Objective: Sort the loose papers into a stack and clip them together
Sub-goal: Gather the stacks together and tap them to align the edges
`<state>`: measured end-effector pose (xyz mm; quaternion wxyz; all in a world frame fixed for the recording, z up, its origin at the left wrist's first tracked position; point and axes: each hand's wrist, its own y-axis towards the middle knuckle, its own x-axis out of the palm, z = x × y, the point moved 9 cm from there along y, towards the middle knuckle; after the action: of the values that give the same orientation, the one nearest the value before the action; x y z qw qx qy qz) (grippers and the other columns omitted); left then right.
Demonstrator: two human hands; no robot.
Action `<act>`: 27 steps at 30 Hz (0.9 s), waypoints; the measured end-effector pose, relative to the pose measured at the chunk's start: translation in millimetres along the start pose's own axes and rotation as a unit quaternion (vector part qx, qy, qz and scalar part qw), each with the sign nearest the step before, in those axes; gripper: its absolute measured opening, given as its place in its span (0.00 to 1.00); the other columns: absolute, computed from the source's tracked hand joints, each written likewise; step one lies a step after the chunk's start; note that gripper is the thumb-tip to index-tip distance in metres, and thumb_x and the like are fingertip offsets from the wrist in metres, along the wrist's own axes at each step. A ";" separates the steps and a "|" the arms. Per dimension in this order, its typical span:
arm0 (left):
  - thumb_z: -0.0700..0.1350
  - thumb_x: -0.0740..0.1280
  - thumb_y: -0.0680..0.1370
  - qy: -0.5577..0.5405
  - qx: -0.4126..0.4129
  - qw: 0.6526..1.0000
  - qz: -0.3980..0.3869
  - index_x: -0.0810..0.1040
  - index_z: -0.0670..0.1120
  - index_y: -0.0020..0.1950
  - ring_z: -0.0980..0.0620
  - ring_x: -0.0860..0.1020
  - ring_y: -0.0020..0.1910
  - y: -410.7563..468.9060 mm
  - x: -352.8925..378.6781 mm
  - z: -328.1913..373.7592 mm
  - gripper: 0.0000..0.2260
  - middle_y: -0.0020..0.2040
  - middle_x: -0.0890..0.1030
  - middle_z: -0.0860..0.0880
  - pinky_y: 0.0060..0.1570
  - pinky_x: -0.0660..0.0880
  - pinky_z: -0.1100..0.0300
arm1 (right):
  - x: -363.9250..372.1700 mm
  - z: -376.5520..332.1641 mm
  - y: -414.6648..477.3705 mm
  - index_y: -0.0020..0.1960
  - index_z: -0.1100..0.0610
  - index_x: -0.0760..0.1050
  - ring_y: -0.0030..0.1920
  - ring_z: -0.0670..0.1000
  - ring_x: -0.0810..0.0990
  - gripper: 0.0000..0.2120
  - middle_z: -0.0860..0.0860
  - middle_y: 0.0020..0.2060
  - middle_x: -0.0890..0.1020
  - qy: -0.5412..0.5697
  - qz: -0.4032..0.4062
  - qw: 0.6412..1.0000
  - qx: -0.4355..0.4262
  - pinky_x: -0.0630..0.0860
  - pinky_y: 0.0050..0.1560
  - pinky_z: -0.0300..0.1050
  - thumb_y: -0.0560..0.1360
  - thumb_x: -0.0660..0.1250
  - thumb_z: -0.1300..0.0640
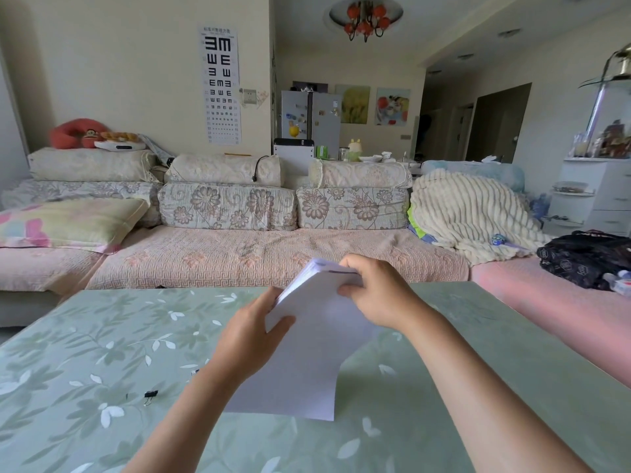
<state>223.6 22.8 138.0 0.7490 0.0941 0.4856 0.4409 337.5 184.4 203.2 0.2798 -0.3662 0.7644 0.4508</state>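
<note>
A person holds a stack of white papers [309, 349] above a green floral table [85, 353], the left hand [247, 339] gripping its left edge and the right hand [377, 291] pinching its top corner. A black binder clip [150, 394] lies on the table, left of the papers.

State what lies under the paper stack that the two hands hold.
Under the paper stack, gripped by the left hand and right hand, only the green floral table shows. The patch the sheets cover is hidden.
</note>
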 end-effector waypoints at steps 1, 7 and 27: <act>0.51 0.69 0.75 0.032 -0.014 0.999 -0.034 0.72 0.56 0.56 0.50 0.78 0.45 -2.1 4.6 -10.4 0.12 0.44 0.79 0.57 0.40 0.74 0.56 | -0.5 8.6 -0.1 0.38 0.42 0.71 0.39 0.51 0.76 0.12 0.44 0.34 0.77 0.027 0.008 1.000 0.014 0.73 0.42 0.48 0.71 0.70 0.58; 0.52 0.68 0.65 0.021 -0.115 0.988 -0.098 0.79 0.53 0.47 0.51 0.79 0.38 -9.9 -10.6 -65.2 0.12 0.38 0.81 0.53 0.38 0.76 0.56 | -19.4 64.5 -2.8 0.54 0.55 0.79 0.50 0.50 0.84 0.13 0.48 0.48 0.86 0.192 0.069 0.976 0.080 0.77 0.56 0.48 0.72 0.72 0.65; 0.60 0.71 0.71 -0.376 -0.268 0.867 0.189 0.74 0.52 0.51 0.53 0.77 0.50 -33.8 3.2 -72.4 0.16 0.49 0.79 0.52 0.51 0.71 0.56 | 91.9 149.2 -68.7 0.57 0.54 0.76 0.49 0.52 0.84 0.19 0.51 0.49 0.85 0.377 0.094 0.871 0.301 0.76 0.44 0.45 0.69 0.68 0.70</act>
<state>184.6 -15.7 79.8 0.7737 0.1385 0.0038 0.6182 355.0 267.3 35.1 0.0240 -0.3327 0.9414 0.0506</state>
